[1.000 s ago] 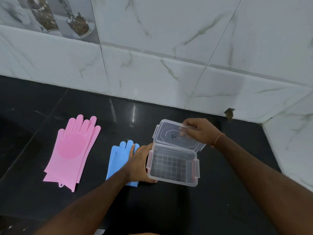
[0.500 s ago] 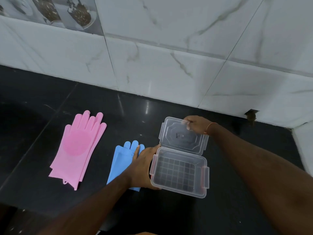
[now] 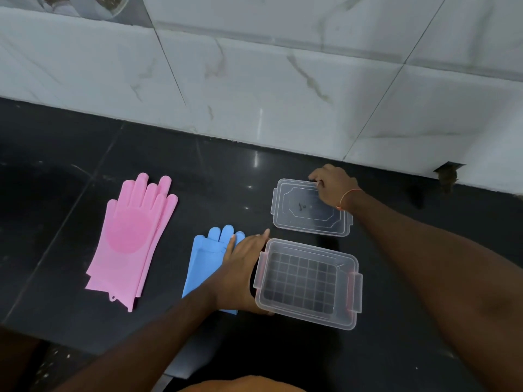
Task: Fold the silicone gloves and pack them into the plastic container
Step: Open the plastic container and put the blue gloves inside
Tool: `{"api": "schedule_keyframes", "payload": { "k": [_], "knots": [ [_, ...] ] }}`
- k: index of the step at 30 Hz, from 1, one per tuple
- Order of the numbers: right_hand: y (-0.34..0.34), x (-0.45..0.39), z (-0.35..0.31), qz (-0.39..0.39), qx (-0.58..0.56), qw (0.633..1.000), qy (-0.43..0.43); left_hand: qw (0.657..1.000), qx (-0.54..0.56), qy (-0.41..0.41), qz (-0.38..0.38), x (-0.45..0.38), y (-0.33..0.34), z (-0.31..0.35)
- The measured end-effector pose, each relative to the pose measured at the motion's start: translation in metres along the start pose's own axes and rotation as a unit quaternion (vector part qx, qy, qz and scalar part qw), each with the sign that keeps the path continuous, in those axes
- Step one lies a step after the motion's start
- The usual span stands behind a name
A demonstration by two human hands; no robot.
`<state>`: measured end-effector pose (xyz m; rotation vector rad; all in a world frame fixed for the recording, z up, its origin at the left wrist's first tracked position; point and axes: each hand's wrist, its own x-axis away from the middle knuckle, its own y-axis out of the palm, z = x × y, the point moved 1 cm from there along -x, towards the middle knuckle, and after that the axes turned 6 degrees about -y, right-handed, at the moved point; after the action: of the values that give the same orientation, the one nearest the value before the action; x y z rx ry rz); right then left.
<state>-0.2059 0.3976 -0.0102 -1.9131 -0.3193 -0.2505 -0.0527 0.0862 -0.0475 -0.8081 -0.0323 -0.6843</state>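
I see right hand point(image 3: 334, 184) pinching clear lid point(image 3: 310, 208) flat on counter; left hand point(image 3: 240, 267) flat against ribbed-base plastic container point(image 3: 308, 282), over blue gloves point(image 3: 205, 258).

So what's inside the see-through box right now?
Nothing yet. The plastic container is open, and through its clear bottom you see only a grid pattern and the dark counter. No glove is inside. The left hand rests against its side.
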Motion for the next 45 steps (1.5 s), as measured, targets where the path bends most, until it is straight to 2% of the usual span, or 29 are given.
{"api": "schedule_keyframes", "payload": {
  "k": [4,7,9,11,15,19,22,24,33,36,42,45],
  "knots": [
    [0.006,0.016,-0.023,0.069,0.041,0.995,-0.056,0.998,-0.054,0.027,0.008,0.015,-0.014,-0.012],
    [0.015,0.031,-0.057,0.079,0.032,0.989,-0.121,0.998,-0.049,0.023,0.026,0.032,-0.026,-0.023],
    [0.026,0.04,-0.084,0.044,0.006,0.985,-0.166,0.999,0.0,-0.011,0.046,0.047,-0.033,-0.03],
    [0.037,0.046,-0.112,-0.016,0.005,0.984,-0.178,0.993,0.032,-0.05,0.101,0.062,-0.037,-0.04],
    [0.061,0.056,-0.16,-0.143,0.038,0.976,-0.162,0.961,0.055,-0.106,0.248,0.091,-0.039,-0.051],
    [0.079,0.061,-0.189,-0.214,0.069,0.966,-0.125,0.933,0.062,-0.171,0.31,0.112,-0.037,-0.064],
    [0.086,0.061,-0.204,-0.23,0.065,0.965,-0.106,0.909,0.126,-0.256,0.304,0.122,-0.032,-0.076],
    [0.089,0.062,-0.212,-0.234,0.071,0.964,-0.104,0.898,0.158,-0.283,0.297,0.124,-0.031,-0.08],
    [0.096,0.071,-0.213,-0.21,0.039,0.972,-0.101,0.927,0.147,-0.171,0.299,0.101,-0.046,-0.072],
    [0.099,0.072,-0.213,-0.201,0.031,0.975,-0.095,0.927,0.149,-0.212,0.272,0.09,-0.046,-0.07],
    [0.105,0.071,-0.216,-0.19,0.04,0.978,-0.077,0.908,0.236,-0.299,0.173,0.074,-0.053,-0.063],
    [0.107,0.07,-0.218,-0.18,0.033,0.979,-0.084,0.914,0.239,-0.304,0.127,0.065,-0.057,-0.066]
  ]
}}
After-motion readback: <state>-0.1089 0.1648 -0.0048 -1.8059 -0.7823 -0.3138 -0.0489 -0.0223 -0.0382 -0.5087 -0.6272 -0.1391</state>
